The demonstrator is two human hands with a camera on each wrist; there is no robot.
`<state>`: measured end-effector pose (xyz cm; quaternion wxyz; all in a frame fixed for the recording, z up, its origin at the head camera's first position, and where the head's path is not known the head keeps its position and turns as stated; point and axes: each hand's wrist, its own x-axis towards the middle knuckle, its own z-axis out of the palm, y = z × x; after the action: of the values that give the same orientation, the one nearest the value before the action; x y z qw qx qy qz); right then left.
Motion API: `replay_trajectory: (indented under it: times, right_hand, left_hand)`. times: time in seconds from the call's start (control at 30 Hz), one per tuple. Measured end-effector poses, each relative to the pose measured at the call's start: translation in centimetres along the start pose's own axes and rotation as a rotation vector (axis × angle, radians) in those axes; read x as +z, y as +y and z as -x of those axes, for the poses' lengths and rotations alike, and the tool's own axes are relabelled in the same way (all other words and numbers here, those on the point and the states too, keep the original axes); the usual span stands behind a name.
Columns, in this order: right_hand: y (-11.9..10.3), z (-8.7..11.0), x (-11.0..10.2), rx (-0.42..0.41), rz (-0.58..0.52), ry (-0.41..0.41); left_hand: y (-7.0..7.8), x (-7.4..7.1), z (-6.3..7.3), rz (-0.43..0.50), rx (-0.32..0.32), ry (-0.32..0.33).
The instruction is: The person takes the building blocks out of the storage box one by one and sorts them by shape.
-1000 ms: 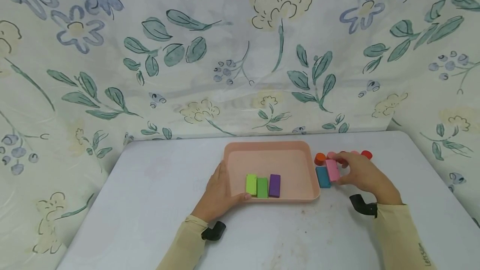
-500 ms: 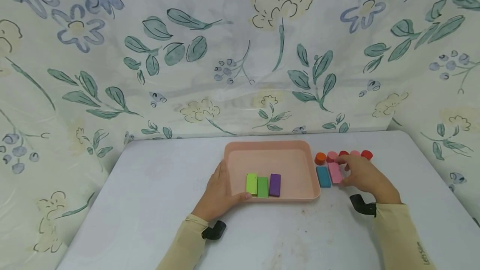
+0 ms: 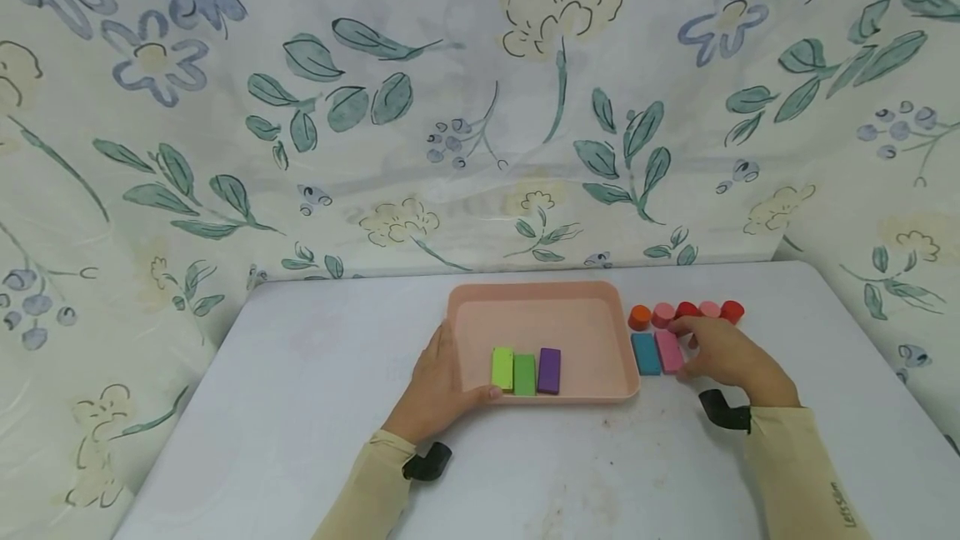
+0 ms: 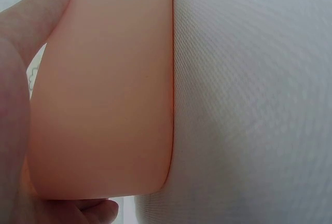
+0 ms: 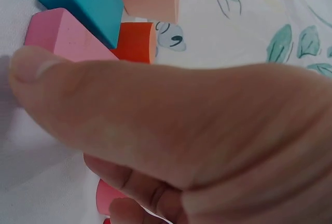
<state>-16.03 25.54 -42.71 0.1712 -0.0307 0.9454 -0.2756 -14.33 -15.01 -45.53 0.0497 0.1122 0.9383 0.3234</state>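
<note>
My left hand (image 3: 438, 382) holds the near left corner of a peach tray (image 3: 540, 294), thumb on the front rim and fingers along the left side. In the left wrist view, the tray's smooth outer wall (image 4: 104, 89) fills the space beside the thumb. Inside the tray lie a lime block (image 3: 502, 369), a green block (image 3: 525, 375) and a purple block (image 3: 550, 371). Right of the tray, my right hand (image 3: 731, 357) pinches a pink rectangular block (image 3: 668, 352) between thumb and fingers. This block sits beside a teal block (image 3: 646, 354); the right thumb partly covers it in the right wrist view.
Behind the rectangular blocks is a row of short cylinders: an orange one (image 3: 640, 317), a pink one (image 3: 663, 314), a red one (image 3: 687, 311) and others to the right. All stand on a white table (image 3: 337, 340). A flower-patterned cloth (image 3: 450, 190) hangs along the back edge.
The pink block has come down from a tilted pose over the cylinders to beside the teal block, slightly right. More of the cylinders shows now. My left hand and the tray have stayed put.
</note>
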Motion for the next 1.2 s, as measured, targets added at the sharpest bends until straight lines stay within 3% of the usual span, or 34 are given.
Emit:
replay_trajectory:
  times: [0.43,0.87,1.2]
  right_hand:
    - [-0.8,0.6,-0.6,-0.004,-0.02,0.018]
    - [-2.7,1.0,-0.4,-0.109,-0.016,0.116]
    - [-4.5,1.4,0.4,-0.151,-0.019,0.143]
  left_hand:
    - [0.1,0.0,0.0,0.001,-0.006,0.0]
    - [0.0,-0.1,0.1,0.002,0.0,0.003]
    - [-0.2,0.0,0.0,0.018,-0.002,0.0]
